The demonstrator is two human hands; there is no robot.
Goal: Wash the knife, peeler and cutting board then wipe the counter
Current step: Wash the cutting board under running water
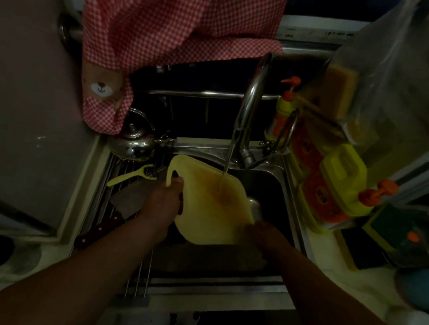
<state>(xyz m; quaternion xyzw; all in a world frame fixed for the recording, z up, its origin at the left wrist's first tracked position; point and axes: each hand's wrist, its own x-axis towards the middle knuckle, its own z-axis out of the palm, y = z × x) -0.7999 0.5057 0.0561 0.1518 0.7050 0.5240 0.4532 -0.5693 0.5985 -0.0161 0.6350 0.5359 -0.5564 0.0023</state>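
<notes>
cutting board (210, 210) looks like matt yellow plastic, wet and stained brownish; peeler (131, 175) is the same smooth plastic; tap (252, 100), kettle (134, 143) and sink (292, 198) are shiny polished metal; knife (113, 215) has a dark wood-looking handle; checked cloth (170, 23) is soft and woven

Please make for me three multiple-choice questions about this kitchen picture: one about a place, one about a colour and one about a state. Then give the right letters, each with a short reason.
1. Where does the peeler lie?
A) on the stove
B) on the wire rack left of the sink
C) beside the soap bottles

2. What colour is the cutting board?
A) yellow
B) blue
C) white

3. What is the state of the tap?
A) shut off
B) running onto the board
C) dripping beside the board

Answers:
1 B: the peeler rests on the rack bars, near the knife.
2 A: the board's surface is pale yellow with a brownish stain.
3 B: a stream of water falls from the spout onto the board.
</notes>
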